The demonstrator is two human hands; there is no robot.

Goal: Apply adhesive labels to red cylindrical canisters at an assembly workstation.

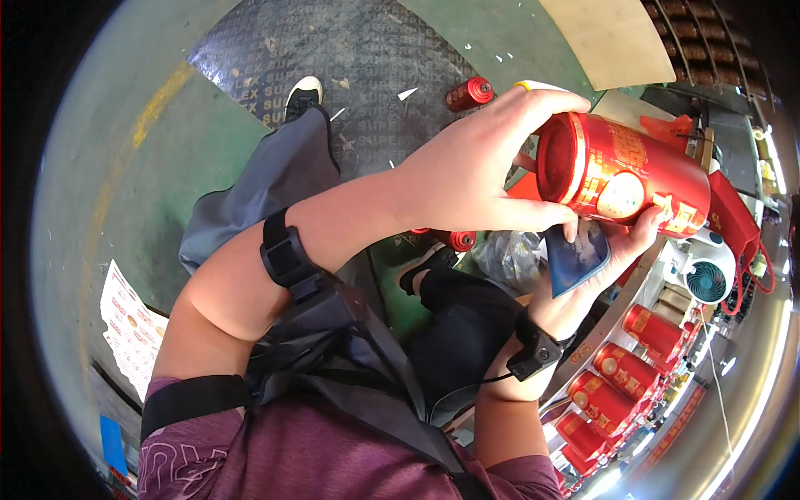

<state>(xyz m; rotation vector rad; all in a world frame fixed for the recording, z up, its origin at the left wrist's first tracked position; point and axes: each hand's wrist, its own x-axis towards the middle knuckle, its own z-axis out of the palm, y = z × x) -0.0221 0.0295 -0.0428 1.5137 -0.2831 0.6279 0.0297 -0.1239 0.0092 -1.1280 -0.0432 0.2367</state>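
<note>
Heathered purple short-sleeved shirt point(333, 458) — pale outlined lettering point(183, 472) on left sleeve point(154, 450). Wide black fabric band point(196, 402), left upper arm point(196, 354); black plastic-buckled strap point(287, 257), left forearm point(358, 200). Boxy black module point(533, 357) near right wrist point(554, 310) — thin black cable point(457, 388). Black shoe point(302, 102), off-white toe point(310, 82).

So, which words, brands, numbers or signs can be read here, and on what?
I don't copy wording, only its place:
Red can in left hand and right hand: gold lettering.
Dark floor mat: repeated capitals.
Purple shirt: pale outlined letters.
White paper sheet: too small to read.
Lower-right red cans: too blurred to read.
</note>
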